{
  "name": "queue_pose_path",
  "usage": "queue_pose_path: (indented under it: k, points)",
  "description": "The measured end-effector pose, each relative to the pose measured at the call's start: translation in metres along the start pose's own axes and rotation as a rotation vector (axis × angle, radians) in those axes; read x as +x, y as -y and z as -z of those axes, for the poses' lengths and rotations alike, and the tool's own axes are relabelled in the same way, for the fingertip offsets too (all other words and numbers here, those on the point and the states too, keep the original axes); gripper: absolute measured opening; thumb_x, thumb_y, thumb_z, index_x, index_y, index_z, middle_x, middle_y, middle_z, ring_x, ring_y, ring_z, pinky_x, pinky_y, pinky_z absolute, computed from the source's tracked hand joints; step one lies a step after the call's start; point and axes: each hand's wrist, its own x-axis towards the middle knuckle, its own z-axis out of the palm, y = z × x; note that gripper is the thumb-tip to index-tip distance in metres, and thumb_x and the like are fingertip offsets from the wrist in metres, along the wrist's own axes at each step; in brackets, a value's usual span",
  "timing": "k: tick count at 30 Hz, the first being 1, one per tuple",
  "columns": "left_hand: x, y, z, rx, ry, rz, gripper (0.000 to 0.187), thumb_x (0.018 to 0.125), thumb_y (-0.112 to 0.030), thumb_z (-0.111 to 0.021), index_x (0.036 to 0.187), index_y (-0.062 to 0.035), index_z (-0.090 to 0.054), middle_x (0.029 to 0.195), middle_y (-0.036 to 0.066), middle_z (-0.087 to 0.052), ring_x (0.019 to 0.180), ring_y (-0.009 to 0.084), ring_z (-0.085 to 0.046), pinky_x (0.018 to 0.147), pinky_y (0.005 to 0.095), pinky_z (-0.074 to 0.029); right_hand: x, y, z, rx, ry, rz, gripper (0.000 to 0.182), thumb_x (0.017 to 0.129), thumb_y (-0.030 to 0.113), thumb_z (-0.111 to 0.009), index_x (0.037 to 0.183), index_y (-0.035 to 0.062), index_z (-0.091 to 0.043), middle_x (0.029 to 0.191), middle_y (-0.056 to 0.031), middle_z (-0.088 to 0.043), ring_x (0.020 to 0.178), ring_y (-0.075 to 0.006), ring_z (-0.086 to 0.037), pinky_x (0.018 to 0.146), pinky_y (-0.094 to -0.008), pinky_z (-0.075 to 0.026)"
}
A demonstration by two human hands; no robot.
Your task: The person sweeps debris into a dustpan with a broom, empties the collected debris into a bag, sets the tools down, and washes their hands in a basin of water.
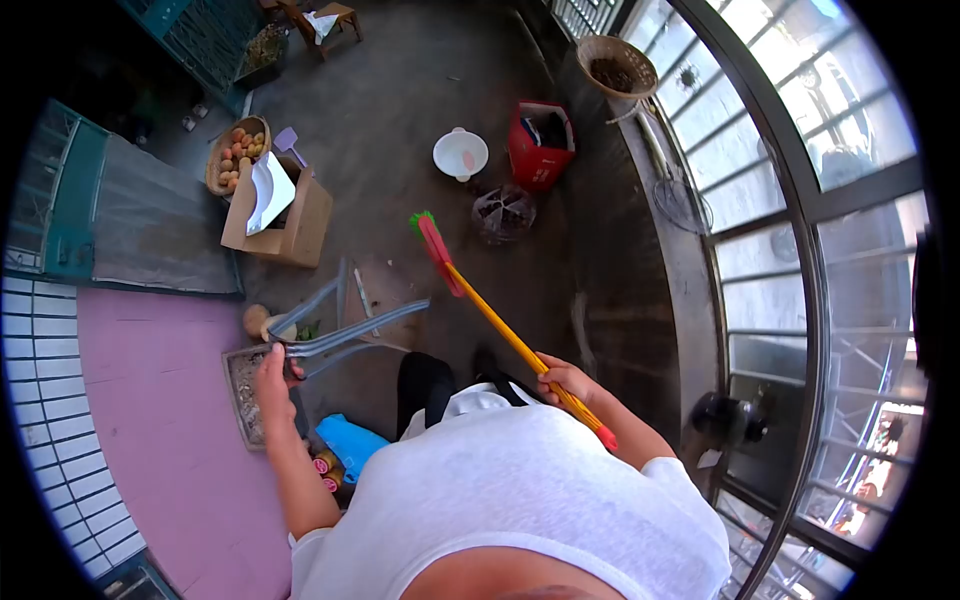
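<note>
My right hand [566, 379] is closed round the yellow handle of a broom [506, 333]. The broom slants away from me, its red head and green bristles over the dark floor and the handle's red end by my right forearm. On the other side, my left hand [274, 386] grips a grey frame [345, 335] with several long tubular legs, like a stool tipped on its side. Its legs stick out to the right above the floor and are slightly blurred. Below that hand is a dirt-filled planter tray [243, 405].
A cardboard box [305, 222] stands front left beside a basket of round fruit [238, 155]. Ahead are a white basin [461, 154], a red box [541, 146] and a filled plastic bag [503, 213]. A blue bag [350, 445] lies near my left side. Barred windows [760, 290] line the right.
</note>
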Motion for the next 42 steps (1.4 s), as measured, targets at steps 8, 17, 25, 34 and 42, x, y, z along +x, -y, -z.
queue_pose_path:
  k: [8, 17, 25, 34, 42]
  points:
    - [0.183, -0.1, -0.061, -0.108, 0.161, -0.073, 0.023, 0.083, -0.026, -0.053, 0.077, -0.0045, -0.055, 0.067, 0.002, -0.052, 0.056, 0.0083, -0.049, 0.052, 0.0212, -0.042, 0.11, 0.149, -0.057, 0.13, 0.0, 0.111, 0.064, 0.078, 0.01, -0.043, 0.135, 0.0139, -0.015, 0.064, -0.0038, -0.043, 0.045, -0.0089, -0.039, 0.042, -0.021, -0.034]
    - [0.378, -0.231, -0.151, 0.084, 0.504, -0.145, 0.017, 0.082, -0.023, -0.052, 0.083, -0.0058, -0.053, 0.069, -0.001, -0.052, 0.059, 0.0056, -0.048, 0.054, 0.0191, -0.038, 0.186, 0.286, -0.105, 0.293, -0.071, 0.172, 0.065, 0.077, 0.008, -0.042, 0.135, 0.0148, -0.013, 0.063, -0.0049, -0.04, 0.046, -0.0099, -0.038, 0.043, -0.0205, -0.033]
    - [0.486, -0.363, -0.26, 0.492, 0.763, -0.166, 0.02, 0.078, -0.018, -0.055, 0.091, -0.0033, -0.053, 0.077, 0.0, -0.053, 0.07, 0.0073, -0.048, 0.065, 0.0215, -0.039, 0.258, 0.397, -0.107, 0.419, -0.111, 0.195, 0.069, 0.076, 0.008, -0.045, 0.135, 0.0111, -0.009, 0.062, -0.005, -0.045, 0.042, -0.0104, -0.042, 0.036, -0.0224, -0.033]
    - [0.554, -0.485, -0.418, 0.981, 1.19, -0.689, 0.027, 0.076, -0.026, -0.057, 0.079, 0.0001, -0.052, 0.06, 0.0, -0.048, 0.055, 0.0088, -0.044, 0.051, 0.0246, -0.037, 0.302, 0.425, -0.151, 0.521, -0.286, 0.258, 0.069, 0.075, 0.007, -0.046, 0.135, 0.0089, -0.011, 0.059, -0.0036, -0.045, 0.041, -0.0098, -0.043, 0.037, -0.0234, -0.035]
    - [0.476, -0.521, -0.561, 0.987, 1.543, -0.739, 0.022, 0.08, -0.026, -0.055, 0.075, -0.005, -0.052, 0.051, -0.004, -0.041, 0.041, 0.0035, -0.036, 0.039, 0.0183, -0.028, 0.334, 0.433, -0.194, 0.665, -0.325, 0.318, 0.071, 0.073, 0.007, -0.047, 0.135, 0.0087, -0.012, 0.061, -0.0028, -0.046, 0.043, -0.01, -0.044, 0.04, -0.0229, -0.037]
